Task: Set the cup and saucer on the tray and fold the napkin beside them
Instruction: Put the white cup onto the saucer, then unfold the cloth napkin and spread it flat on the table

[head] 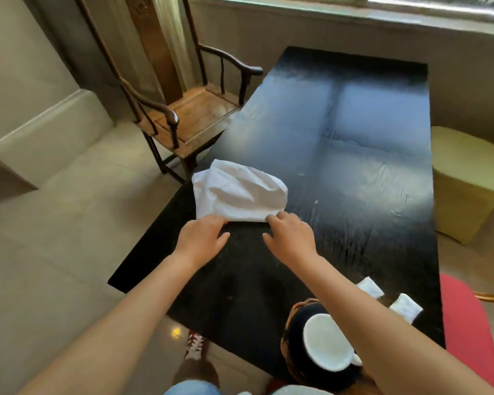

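Note:
A white cloth napkin point(237, 192) lies folded over and puffed up near the left edge of the black table point(354, 143). My left hand point(201, 238) pinches its near left corner and my right hand point(291, 235) holds its near right corner. Close to me, a white cup point(325, 342) sits on a dark saucer point(295, 337), which rests on a brown tray point(284, 352). My right forearm crosses over the cup's right side and hides part of the tray.
Two small folded white cloths point(405, 306) lie on the table by my right forearm. A wooden armchair point(188, 109) stands at the table's left side, a pale green stool point(468, 181) at the right, and a red seat point(468, 332) at the near right.

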`<control>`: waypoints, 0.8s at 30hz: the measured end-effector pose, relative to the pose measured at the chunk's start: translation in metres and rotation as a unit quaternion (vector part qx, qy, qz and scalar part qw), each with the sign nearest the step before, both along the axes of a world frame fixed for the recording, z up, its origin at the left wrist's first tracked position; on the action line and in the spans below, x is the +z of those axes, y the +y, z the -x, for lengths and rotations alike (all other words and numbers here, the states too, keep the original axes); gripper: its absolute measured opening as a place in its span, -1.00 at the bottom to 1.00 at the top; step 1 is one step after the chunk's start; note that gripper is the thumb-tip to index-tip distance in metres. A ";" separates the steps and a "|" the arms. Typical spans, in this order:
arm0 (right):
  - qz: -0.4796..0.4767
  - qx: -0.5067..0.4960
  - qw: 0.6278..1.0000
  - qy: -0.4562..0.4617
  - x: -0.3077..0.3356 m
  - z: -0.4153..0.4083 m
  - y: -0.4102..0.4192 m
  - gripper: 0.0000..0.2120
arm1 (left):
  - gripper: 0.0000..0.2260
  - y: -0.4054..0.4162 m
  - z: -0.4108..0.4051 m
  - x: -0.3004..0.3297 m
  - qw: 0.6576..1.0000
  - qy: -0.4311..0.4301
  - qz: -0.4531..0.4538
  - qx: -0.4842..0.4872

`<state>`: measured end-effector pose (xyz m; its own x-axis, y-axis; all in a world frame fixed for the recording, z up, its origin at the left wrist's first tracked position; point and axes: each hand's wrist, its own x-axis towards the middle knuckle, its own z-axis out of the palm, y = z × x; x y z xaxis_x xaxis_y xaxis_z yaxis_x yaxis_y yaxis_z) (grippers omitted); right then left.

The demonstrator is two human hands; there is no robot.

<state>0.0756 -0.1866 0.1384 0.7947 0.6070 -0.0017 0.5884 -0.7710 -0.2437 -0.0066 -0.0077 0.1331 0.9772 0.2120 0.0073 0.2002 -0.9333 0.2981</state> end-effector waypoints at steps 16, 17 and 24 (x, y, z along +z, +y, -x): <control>0.088 -0.103 0.987 0.088 -0.125 -0.037 0.176 -0.37 | -0.35 0.158 -0.092 -0.128 0.966 0.141 -0.077 -0.201; 0.096 -0.106 0.985 0.097 -0.133 -0.038 0.180 -0.38 | -0.40 0.159 -0.096 -0.134 0.965 0.142 -0.066 -0.212; 0.104 -0.144 0.970 0.164 -0.152 -0.033 0.189 -0.47 | -0.80 0.170 -0.113 -0.140 0.965 0.112 0.066 -0.227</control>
